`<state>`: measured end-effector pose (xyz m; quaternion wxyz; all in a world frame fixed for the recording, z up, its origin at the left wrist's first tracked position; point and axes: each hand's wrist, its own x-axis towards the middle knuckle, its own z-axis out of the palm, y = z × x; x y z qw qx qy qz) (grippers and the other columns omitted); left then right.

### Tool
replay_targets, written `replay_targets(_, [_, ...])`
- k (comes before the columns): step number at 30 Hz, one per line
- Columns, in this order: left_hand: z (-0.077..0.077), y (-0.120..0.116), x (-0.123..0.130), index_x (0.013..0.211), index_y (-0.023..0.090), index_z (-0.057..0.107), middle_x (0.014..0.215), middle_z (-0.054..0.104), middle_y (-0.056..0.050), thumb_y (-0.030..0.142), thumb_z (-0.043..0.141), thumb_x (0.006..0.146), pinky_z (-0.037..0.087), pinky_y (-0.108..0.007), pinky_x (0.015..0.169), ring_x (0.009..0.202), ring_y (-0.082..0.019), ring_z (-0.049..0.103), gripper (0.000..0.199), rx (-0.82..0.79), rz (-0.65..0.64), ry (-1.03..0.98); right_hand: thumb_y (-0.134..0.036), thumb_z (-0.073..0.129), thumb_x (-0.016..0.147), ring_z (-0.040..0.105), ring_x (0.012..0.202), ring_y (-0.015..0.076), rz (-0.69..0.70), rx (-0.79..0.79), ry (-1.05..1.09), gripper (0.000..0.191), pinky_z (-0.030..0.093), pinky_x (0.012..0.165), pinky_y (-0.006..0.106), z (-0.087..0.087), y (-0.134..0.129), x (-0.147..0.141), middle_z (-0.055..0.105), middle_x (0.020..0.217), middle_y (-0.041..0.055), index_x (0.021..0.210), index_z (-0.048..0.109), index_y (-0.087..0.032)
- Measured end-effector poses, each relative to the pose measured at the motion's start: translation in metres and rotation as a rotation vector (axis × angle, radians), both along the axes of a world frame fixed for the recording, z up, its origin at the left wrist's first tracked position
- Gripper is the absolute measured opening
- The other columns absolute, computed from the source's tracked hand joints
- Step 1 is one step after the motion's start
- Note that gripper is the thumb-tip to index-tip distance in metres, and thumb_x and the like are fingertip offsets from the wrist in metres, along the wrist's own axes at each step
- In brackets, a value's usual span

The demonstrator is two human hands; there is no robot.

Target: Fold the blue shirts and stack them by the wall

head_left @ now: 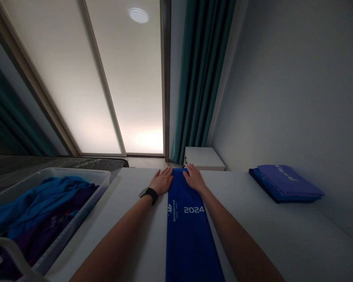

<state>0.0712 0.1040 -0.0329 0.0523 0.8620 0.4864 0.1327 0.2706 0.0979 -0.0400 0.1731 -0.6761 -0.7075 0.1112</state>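
A blue shirt (188,239), folded lengthwise into a long narrow strip, lies on the white table (129,235). White "2024" lettering and a small logo show on its upper face. My left hand (161,181), with a dark watch on the wrist, rests flat at the left side of the shirt's far end. Across from it my right hand (194,179) lies on the far right edge, fingers stretched forward. Both hands are open and press on the cloth rather than grip it. The shirt's near end runs out of view at the bottom.
To the left stands a white plastic basket (104,184) with crumpled blue and purple clothes (55,196). A stack of folded blue and purple garments (288,184) sits at the right by the wall. Beyond the table are a white cabinet (204,156), a teal curtain (204,78) and frosted sliding doors (129,78).
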Motion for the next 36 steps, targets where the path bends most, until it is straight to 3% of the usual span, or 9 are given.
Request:
replay_targets(5, [0.003, -0.002, -0.001, 0.149, 0.019, 0.030, 0.156, 0.030, -0.008, 0.038, 0.024, 0.101, 0.022, -0.042, 0.116, 0.145, -0.020, 0.023, 0.053, 0.012, -0.007, -0.035, -0.040, 0.022, 0.099, 0.016, 0.146, 0.0153, 0.013, 0.025, 0.028, 0.058, 0.014, 0.116, 0.033, 0.002, -0.010, 0.012, 0.024, 0.157, 0.0092, 0.149, 0.030, -0.011])
replay_targets(15, [0.010, -0.042, -0.015, 0.151, 0.022, 0.027, 0.158, 0.023, -0.006, 0.049, 0.035, 0.098, 0.020, -0.040, 0.118, 0.145, -0.020, 0.021, 0.060, -0.010, -0.153, -0.058, -0.045, 0.035, 0.096, 0.015, 0.146, 0.0180, 0.100, 0.044, 0.058, 0.061, 0.011, 0.117, 0.040, 0.007, -0.052, 0.006, 0.024, 0.158, 0.0083, 0.149, 0.032, -0.015])
replay_targets(27, [0.015, -0.110, -0.044, 0.153, 0.031, 0.017, 0.158, 0.023, -0.003, 0.055, 0.035, 0.097, 0.015, -0.044, 0.119, 0.145, -0.023, 0.022, 0.064, 0.008, -0.284, 0.035, -0.052, 0.033, 0.096, 0.012, 0.147, 0.0190, 0.366, -0.032, -0.088, 0.064, 0.002, 0.119, 0.044, 0.025, -0.161, 0.008, 0.019, 0.159, 0.0048, 0.151, 0.026, -0.021])
replay_targets(36, [0.020, -0.107, -0.044, 0.152, 0.031, 0.022, 0.157, 0.027, -0.003, 0.055, 0.040, 0.095, 0.014, -0.044, 0.119, 0.144, -0.023, 0.025, 0.064, -0.025, -0.273, 0.068, -0.055, 0.031, 0.096, 0.010, 0.147, 0.0196, 0.348, -0.065, -0.141, 0.068, -0.002, 0.119, 0.045, 0.025, -0.160, 0.002, 0.016, 0.159, 0.0057, 0.152, 0.022, -0.019])
